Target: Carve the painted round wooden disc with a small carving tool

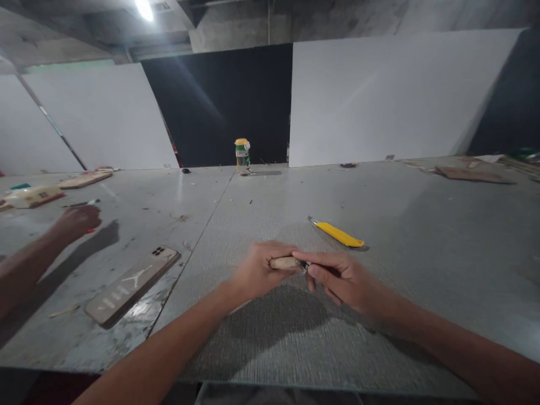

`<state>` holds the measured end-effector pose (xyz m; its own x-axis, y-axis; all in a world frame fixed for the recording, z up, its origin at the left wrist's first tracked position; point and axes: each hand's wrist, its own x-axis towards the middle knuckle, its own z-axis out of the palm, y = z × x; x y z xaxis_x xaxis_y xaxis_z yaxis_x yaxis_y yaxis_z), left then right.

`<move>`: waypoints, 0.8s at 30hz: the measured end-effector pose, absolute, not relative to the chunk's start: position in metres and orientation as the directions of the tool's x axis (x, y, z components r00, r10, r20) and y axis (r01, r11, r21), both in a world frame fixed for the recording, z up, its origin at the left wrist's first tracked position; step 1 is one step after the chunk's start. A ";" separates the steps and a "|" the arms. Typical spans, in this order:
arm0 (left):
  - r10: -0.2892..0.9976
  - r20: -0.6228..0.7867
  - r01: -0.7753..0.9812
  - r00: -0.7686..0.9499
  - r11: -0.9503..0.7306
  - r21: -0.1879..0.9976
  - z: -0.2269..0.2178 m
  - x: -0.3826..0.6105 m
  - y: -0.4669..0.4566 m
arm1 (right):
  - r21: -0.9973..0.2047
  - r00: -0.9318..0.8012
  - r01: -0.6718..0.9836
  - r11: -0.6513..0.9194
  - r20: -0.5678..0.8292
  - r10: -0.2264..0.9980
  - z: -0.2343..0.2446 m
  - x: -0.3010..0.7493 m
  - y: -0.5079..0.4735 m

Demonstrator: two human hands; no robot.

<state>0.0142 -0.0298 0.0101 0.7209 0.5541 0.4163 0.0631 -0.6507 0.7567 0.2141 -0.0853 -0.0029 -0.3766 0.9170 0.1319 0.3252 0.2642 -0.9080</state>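
My left hand is closed around a small pale wooden piece, held just above the grey table. My right hand pinches a thin dark tool with a metal tip against the end of that piece. Both hands meet in the middle of the view, near the table's front. A yellow utility knife lies on the table just beyond my right hand.
A phone in a wooden-looking case lies face down at the left. Another person's hand reaches in from the left. A small bottle with a yellow cap stands at the far edge. Boards and scraps lie at both far sides.
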 end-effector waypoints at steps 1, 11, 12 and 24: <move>0.539 0.390 0.059 0.747 -0.638 0.768 0.010 0.013 -0.029 | -0.903 -0.395 0.334 0.270 0.127 0.910 -0.002 0.214 -0.085; 0.512 0.156 0.121 0.844 -0.466 0.876 0.002 0.007 -0.016 | -0.937 -0.486 0.263 0.228 0.076 0.871 -0.007 0.216 -0.080; 0.526 0.154 0.123 0.836 -0.455 0.882 0.002 0.008 -0.015 | -0.948 -0.470 0.234 0.218 0.086 0.878 -0.008 0.216 -0.079; 0.614 0.162 0.187 0.772 -0.463 0.866 0.001 0.003 -0.005 | -0.912 -0.407 0.357 0.200 0.040 0.913 -0.005 0.217 -0.080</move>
<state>0.0030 -0.0049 0.0010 0.7722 0.6144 0.1621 0.1867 -0.4632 0.8664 0.2169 -0.0795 -0.0047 -0.4068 0.9126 0.0403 0.3574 0.1997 -0.9124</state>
